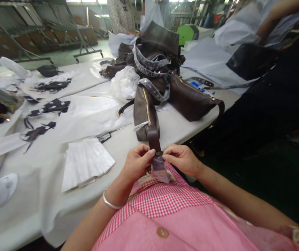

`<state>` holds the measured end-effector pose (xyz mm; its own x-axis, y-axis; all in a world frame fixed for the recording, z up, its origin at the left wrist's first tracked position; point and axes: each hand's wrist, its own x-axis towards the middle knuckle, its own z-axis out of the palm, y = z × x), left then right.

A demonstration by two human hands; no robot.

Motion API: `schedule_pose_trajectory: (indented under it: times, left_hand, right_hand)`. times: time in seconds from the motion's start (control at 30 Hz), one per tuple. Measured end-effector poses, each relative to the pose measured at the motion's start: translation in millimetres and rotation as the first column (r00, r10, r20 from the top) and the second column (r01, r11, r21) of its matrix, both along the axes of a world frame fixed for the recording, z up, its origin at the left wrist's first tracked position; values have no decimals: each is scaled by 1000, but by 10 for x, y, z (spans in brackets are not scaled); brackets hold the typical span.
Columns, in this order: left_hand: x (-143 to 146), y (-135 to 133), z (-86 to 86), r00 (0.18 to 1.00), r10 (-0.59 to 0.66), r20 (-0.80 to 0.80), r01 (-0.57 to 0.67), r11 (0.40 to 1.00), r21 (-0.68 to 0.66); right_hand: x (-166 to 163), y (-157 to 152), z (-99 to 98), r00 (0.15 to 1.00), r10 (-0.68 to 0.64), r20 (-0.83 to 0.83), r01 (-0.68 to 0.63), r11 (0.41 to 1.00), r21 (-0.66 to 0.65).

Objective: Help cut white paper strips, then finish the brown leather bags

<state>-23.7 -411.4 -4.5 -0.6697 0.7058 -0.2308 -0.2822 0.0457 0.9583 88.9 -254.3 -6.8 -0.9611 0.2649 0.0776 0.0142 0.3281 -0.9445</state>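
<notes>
My left hand (137, 163) and my right hand (182, 158) pinch the end of a brown leather strap (154, 138) from both sides, close to my chest. A small clear plastic sleeve (160, 170) covers the strap's tip and hangs below my fingers. The strap runs up to a brown handbag (145, 111) with a gold zipper, lying on the white table (47, 195). A silver bangle sits on my left wrist.
A heap of brown bags with studded grey straps (154, 59) lies behind. A stack of white paper sheets (85, 162), scissors (105, 137), dark strap pieces (48, 106) and crumpled plastic (124, 83) lie on the table. Other people stand at the back and right.
</notes>
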Motion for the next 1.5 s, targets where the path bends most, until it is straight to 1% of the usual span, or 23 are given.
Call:
schedule_pose_trajectory:
  times: [0.07, 0.1, 0.17, 0.23, 0.27, 0.3, 0.33, 0.43, 0.57, 0.63, 0.7, 0.77, 0.83, 0.87, 0.9, 0.97, 1.03, 1.1, 1.2, 1.27, 1.37, 1.43, 1.5]
  left_hand:
    - [-2, 7, -20, 1000, 10, -8, -10, 1000, -28]
    - [-4, 10, -35, 1000, 17, -16, -18, 999, -44]
    - [-10, 15, -68, 999, 20, -49, -24, 996, -86]
    - [-19, 12, -94, 994, -14, -112, 0, 992, -126]
    - [-25, 6, -101, 987, -42, -154, 21, 990, -137]
    - [-34, -3, -104, 977, -72, -199, 44, 989, -141]
    - [-44, -14, -102, 965, -102, -242, 70, 988, -137]
    - [-95, -59, -75, 938, -178, -299, 152, 982, -109]
    - [-184, -94, -54, 947, -268, -175, 270, 963, -14]
    - [-208, -88, -76, 953, -295, -66, 299, 952, 61]
    - [-203, -72, -122, 947, -307, 96, 290, 944, 154]
    - [-174, -56, -186, 907, -313, 282, 250, 938, 239]
    - [-136, -49, -251, 858, -304, 413, 199, 939, 279]
    - [-120, -50, -278, 842, -298, 450, 179, 941, 287]
    - [-107, -54, -299, 833, -292, 471, 165, 942, 292]
    - [-92, -68, -322, 834, -269, 482, 132, 945, 299]
    - [-91, -85, -321, 844, -253, 473, 114, 946, 302]
    - [-101, -100, -309, 853, -242, 463, 107, 948, 299]
    - [-126, -107, -299, 847, -255, 466, 119, 946, 301]
    - [-138, -103, -312, 835, -275, 478, 129, 940, 315]
    - [-123, -92, -354, 821, -260, 509, 112, 946, 304]
    - [-89, -83, -379, 839, -198, 506, 88, 968, 233]
    - [-48, -77, -383, 877, -130, 463, 63, 985, 159]
  right_hand:
    - [6, 1, 9, 989, 58, -139, -26, 975, 221]
    - [10, 3, 10, 974, 117, -196, -45, 940, 339]
    - [16, 7, 7, 938, 244, -247, -74, 835, 546]
    - [12, 3, -4, 926, 287, -245, -54, 744, 667]
    - [6, -3, -11, 933, 258, -251, -18, 730, 683]
    - [-4, -12, -20, 943, 202, -265, 30, 740, 672]
    - [-15, -23, -30, 952, 134, -275, 77, 766, 638]
    - [-45, -56, -58, 967, -26, -253, 149, 864, 481]
    - [-66, -74, -67, 985, -107, -138, 141, 955, 261]
    - [-76, -81, -69, 993, -103, -57, 108, 990, 92]
    - [-88, -98, -93, 997, -72, 12, 73, 991, -115]
    - [-103, -124, -150, 998, -44, 45, 56, 949, -311]
    - [-117, -148, -230, 998, -37, 44, 53, 896, -442]
    - [-124, -154, -268, 999, -39, 33, 50, 879, -475]
    - [-130, -156, -299, 999, -42, 21, 47, 874, -484]
    - [-139, -142, -327, 999, -41, -4, 36, 898, -439]
    - [-142, -115, -311, 999, -27, -27, 17, 948, -319]
    - [-139, -93, -276, 999, -8, -53, -1, 987, -158]
    - [-123, -97, -251, 995, 8, -96, -4, 999, 38]
    - [-109, -119, -261, 992, 11, -123, 3, 994, 112]
    - [-89, -156, -276, 989, 4, -147, 18, 989, 148]
    - [-86, -173, -270, 991, -9, -132, 26, 991, 129]
    - [-94, -187, -260, 995, -27, -96, 35, 995, 92]
